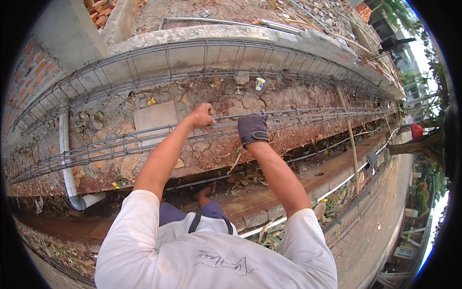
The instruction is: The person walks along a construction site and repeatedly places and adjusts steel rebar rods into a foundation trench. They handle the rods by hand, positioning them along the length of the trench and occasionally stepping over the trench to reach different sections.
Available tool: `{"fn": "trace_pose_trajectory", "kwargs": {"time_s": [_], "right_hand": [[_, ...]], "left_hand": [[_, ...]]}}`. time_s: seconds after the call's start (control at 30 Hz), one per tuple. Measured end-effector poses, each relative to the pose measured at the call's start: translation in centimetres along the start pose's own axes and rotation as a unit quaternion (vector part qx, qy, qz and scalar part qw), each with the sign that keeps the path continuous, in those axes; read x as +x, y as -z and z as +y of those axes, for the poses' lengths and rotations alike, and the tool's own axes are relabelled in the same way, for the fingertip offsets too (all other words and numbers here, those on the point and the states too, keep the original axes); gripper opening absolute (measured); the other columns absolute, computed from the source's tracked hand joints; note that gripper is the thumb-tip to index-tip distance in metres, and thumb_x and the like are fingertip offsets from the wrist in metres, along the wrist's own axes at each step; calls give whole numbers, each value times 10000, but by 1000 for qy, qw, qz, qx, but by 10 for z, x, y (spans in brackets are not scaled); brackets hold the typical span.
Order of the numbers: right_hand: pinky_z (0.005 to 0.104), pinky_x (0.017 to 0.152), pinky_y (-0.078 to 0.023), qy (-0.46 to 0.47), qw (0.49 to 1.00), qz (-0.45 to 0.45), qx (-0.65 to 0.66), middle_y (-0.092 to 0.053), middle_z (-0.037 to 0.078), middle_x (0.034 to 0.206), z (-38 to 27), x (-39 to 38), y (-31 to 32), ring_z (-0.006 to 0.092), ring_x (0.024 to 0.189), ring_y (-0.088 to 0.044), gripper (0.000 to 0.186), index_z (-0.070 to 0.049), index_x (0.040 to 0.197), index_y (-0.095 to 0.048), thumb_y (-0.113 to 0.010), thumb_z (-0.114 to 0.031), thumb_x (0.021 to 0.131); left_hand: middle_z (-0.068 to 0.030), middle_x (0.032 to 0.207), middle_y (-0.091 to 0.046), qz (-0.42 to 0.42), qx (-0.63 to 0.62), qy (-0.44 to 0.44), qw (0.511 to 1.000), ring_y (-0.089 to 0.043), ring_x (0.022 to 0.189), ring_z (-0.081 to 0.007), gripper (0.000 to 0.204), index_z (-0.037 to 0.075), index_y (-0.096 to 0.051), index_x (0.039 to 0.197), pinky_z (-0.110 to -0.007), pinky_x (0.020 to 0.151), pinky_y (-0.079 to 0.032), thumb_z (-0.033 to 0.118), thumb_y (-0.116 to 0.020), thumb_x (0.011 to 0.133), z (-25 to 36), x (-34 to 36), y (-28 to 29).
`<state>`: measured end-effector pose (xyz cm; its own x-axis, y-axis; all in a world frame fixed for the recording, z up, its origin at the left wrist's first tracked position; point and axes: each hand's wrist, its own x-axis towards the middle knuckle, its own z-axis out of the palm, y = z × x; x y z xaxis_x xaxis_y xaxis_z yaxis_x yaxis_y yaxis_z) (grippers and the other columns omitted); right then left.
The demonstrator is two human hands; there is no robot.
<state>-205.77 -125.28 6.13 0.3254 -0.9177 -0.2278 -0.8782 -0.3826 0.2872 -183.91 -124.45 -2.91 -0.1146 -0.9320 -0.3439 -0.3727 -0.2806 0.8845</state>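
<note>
A long rebar cage [293, 115] of thin steel bars tied with square stirrups runs across in front of me from left to right. My left hand [203, 115], bare, is closed in a fist at its upper bar; whatever lies inside the fingers is hidden. Just to the right, my right hand [252, 129] wears a dark glove and is closed over the bars of the same cage. Its fingertips are out of sight on the far side.
Another rebar cage [207, 58] lies along a low concrete wall [187, 34]. Under the near cage are cracked soil and a square tile [155, 121]. A white pipe [67, 154] stands at left, a bamboo pole [350, 135] leans at right, and a trench [226, 178] runs by my feet.
</note>
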Motion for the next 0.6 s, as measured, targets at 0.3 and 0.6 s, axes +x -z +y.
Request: {"fn": "trace_pose_trajectory", "kwargs": {"time_s": [0.3, 0.6], "right_hand": [[509, 684, -567, 75, 997, -15, -27, -777, 156, 923, -12, -2, 6, 352, 891, -760, 184, -69, 927, -804, -655, -162, 873], [439, 798, -597, -18, 955, -127, 269, -751, 241, 956, 15, 11, 8, 380, 916, -745, 224, -23, 940, -774, -632, -187, 885]], "left_hand": [[-38, 786, -577, 10, -10, 6, 1000, -576, 781, -201, 332, 52, -561, 865, -389, 701, -474, 12, -850, 706, 4, 0, -1], [-96, 845, -655, 13, 18, 4, 1000, -633, 835, -231, 332, 26, -605, 897, -393, 732, -501, 52, -862, 690, 6, -4, 1]]}}
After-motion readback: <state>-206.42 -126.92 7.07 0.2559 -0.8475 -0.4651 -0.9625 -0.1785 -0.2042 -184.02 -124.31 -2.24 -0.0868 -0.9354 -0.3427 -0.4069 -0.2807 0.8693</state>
